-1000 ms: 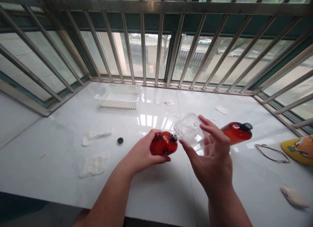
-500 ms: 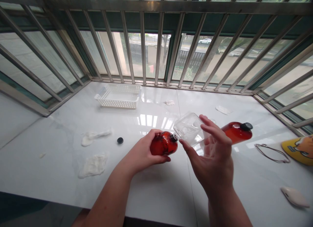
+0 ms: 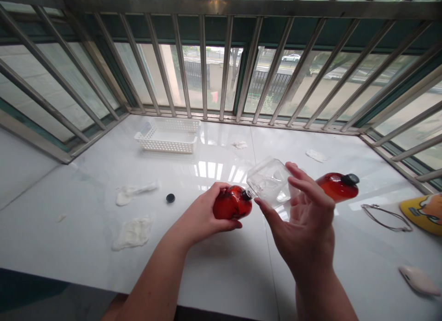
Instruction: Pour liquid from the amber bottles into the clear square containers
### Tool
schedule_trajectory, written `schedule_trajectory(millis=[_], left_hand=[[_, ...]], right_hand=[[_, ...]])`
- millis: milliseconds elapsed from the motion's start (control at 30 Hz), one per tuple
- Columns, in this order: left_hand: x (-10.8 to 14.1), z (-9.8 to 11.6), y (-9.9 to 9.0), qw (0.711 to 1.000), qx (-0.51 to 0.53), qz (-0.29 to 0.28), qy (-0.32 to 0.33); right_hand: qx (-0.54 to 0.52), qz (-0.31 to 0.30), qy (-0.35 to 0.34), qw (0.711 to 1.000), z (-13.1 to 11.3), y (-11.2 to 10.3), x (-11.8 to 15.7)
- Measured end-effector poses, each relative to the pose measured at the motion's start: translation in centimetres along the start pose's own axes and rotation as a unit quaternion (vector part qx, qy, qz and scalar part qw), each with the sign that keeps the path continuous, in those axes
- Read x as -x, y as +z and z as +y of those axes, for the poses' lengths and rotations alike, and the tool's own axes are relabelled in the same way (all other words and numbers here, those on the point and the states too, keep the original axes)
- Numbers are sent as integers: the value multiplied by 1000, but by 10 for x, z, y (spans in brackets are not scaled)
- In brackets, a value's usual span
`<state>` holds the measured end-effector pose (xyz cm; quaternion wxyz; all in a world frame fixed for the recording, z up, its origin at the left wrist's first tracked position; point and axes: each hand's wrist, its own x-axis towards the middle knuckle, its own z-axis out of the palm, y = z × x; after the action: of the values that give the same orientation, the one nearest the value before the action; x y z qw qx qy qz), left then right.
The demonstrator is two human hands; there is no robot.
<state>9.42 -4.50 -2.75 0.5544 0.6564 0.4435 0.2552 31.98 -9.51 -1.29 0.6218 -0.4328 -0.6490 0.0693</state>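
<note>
1. At far left, crumpled white wipes are lying on the glossy white tabletop, and a white lattice basket is sitting farther back, near the barred window.
2. A small round black cap is resting loose on the surface, well apart from the hands.
3. I am gripping the red bottle with my left hand, its fingers and thumb curving around the rounded body near the center of the tabletop. The glass-like wall is glowing deep amber-red, showing darker patches and bright glints, and the bottle's dark neck is tilting up to the right.
4. Just beside it, the clear bottle is leaning neck-down, its mouth meeting the red one's. Its squarish, colorless body is catching pale reflections.
5. I am holding that clear bottle in my right hand, thumb by the neck and fingers spreading toward the base.
6. Behind that hand, a second red bottle is wearing a black cap, partly hidden.
7. At far right, a thin cord loop, a yellow patterned object and a pale pink item are lying nearby.
</note>
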Motion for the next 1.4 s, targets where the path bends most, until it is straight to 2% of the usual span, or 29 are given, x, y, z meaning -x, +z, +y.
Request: schedule_trajectory(millis=[667,867,1167,1300,1400], left_hand=[[0,0,0,1000,-3,2,0],[0,1,0,1000,-7,-1,3],[-2,-5,1,1000,7,3,16],[0,-3,0,1000,12,21,12],[1,0,-2,998,10,60,2]], right_hand=[[-9,2,-17,1000,-1,1,0],[-6,3,-2,1000,0,3,1],[-58,56,164,983,6,7,4],[-73,77,262,959,9,5,3],[-72,76,360,927,14,5,3]])
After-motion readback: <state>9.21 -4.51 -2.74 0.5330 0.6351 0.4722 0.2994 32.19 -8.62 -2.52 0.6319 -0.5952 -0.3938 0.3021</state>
